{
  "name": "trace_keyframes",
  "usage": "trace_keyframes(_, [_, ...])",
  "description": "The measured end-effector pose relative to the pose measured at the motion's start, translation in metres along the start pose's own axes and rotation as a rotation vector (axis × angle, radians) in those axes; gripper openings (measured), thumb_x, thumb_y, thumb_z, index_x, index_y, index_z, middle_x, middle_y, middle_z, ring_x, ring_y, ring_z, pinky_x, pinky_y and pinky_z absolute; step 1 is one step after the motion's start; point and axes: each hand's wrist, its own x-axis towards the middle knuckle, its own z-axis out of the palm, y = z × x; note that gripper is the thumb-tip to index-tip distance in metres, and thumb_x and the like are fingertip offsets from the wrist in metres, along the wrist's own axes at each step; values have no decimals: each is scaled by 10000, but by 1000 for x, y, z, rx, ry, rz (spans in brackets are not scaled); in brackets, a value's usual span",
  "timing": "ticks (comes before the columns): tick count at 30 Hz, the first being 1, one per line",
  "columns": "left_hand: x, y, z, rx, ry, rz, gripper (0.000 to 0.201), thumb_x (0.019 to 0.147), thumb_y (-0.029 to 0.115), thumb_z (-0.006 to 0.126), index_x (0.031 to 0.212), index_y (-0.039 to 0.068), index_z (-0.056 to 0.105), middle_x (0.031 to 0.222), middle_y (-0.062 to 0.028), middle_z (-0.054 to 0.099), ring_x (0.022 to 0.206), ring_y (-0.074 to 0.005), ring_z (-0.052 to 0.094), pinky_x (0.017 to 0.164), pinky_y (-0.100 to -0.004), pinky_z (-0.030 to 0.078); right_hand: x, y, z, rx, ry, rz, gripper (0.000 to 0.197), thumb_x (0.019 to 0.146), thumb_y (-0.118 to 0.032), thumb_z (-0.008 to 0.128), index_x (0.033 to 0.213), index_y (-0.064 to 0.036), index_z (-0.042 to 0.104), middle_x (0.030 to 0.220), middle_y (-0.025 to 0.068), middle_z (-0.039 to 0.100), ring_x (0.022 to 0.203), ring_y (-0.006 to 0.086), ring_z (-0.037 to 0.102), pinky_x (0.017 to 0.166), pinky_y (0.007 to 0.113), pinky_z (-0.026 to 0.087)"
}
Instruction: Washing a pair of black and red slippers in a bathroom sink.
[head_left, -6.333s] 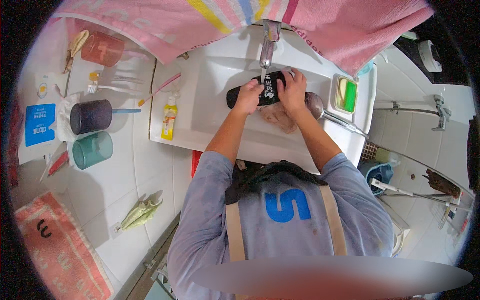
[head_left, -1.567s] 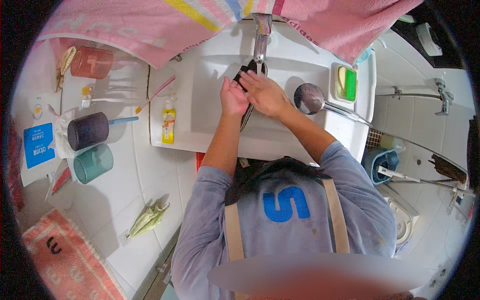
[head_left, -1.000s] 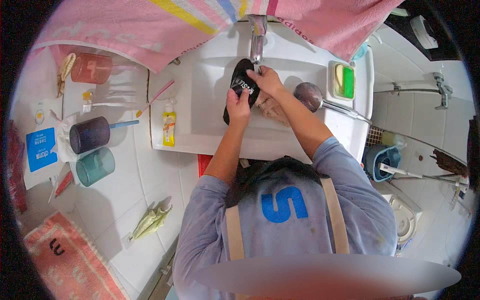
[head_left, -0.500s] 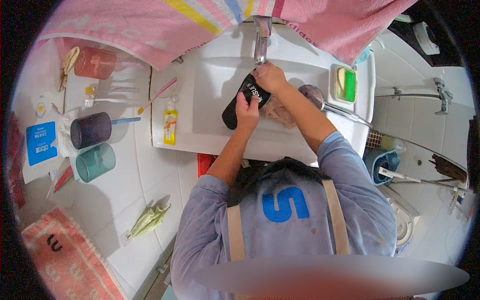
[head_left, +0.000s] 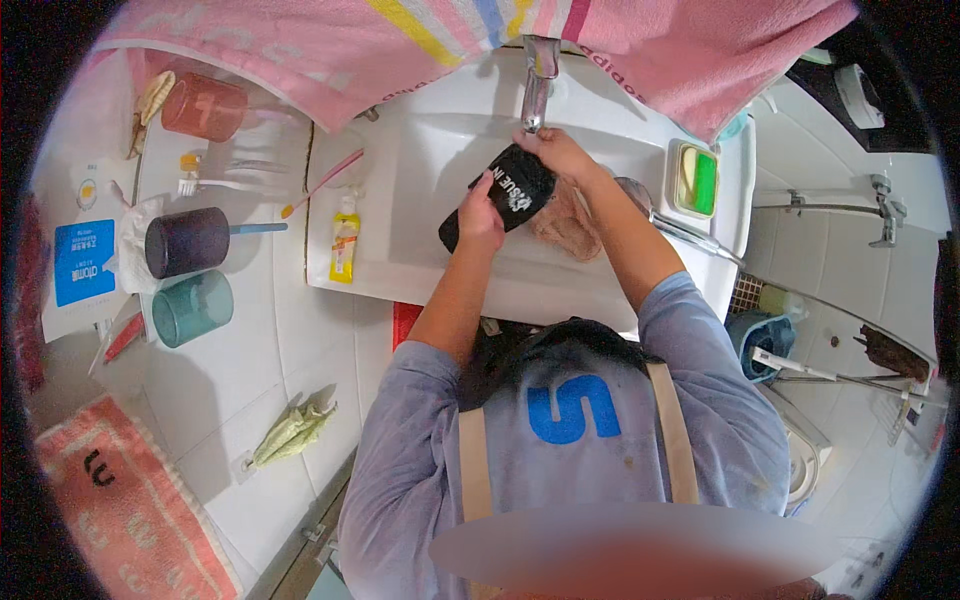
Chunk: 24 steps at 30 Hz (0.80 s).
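Over the white sink (head_left: 400,240), I hold a black elongated item with white lettering (head_left: 515,185); it has a rounded lower end, and its exact kind is unclear. My left hand (head_left: 482,215) grips its lower part, the thumb lying on the printed face. My right hand (head_left: 560,155) pinches its upper end right beneath the chrome faucet (head_left: 538,85). Beside the black item, under my right forearm, a crumpled brownish cloth-like piece (head_left: 568,225) lies in the basin. Whether water is running cannot be made out.
A metal shower head's handle (head_left: 695,238) crosses the sink's right side, below a soap dish (head_left: 693,180). A yellow tube (head_left: 344,242) and a pink toothbrush (head_left: 325,182) lie at the left rim. Cups (head_left: 187,242) stand further left. A pink towel (head_left: 300,70) hangs above.
The black item has turned slightly, so its printed face shows more fully. My right hand has shifted a little to the right. The whole view has moved slightly.
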Motion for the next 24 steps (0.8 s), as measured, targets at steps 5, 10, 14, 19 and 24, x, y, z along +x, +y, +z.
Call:
trace_keyframes(5, [-2,4,14,-24,5,143,323,846,136,608,1113,-3,492,1029,-115,611,916,-228,620,771,-339,525,-12,10,6,-249,101,-356,290,847,-245,632,1001,1,641,860,73,638,779,146,573,722,319,470])
trace_keyframes(10, [-29,-6,33,158,111,174,285,853,92,594,1109,4,505,1023,-97,617,897,-198,615,778,-311,504,-37,-1,9,-451,287,-360,281,855,-228,622,1030,-8,631,869,106,641,803,151,582,753,308,466])
trace_keyframes(14, [-33,-24,33,338,-11,361,207,873,43,558,1076,8,550,982,-51,625,884,-150,597,809,-301,473,-54,12,-26,-249,142,-233,278,853,-209,622,1049,-12,629,915,74,643,825,138,581,767,288,463])
trace_keyframes(19, [-26,-37,47,480,-138,416,179,871,57,566,1048,37,555,972,-42,621,886,-143,587,792,-293,468,-74,8,-45,-107,-31,-122,332,860,-160,611,1171,-44,592,990,31,638,888,113,570,836,256,447])
trace_keyframes(24, [-27,-26,66,508,-146,206,183,862,118,601,1021,38,557,968,-47,618,906,-143,583,789,-279,465,-76,25,-58,25,0,-187,316,880,-112,588,1184,-24,575,1017,35,634,900,111,570,834,252,456])
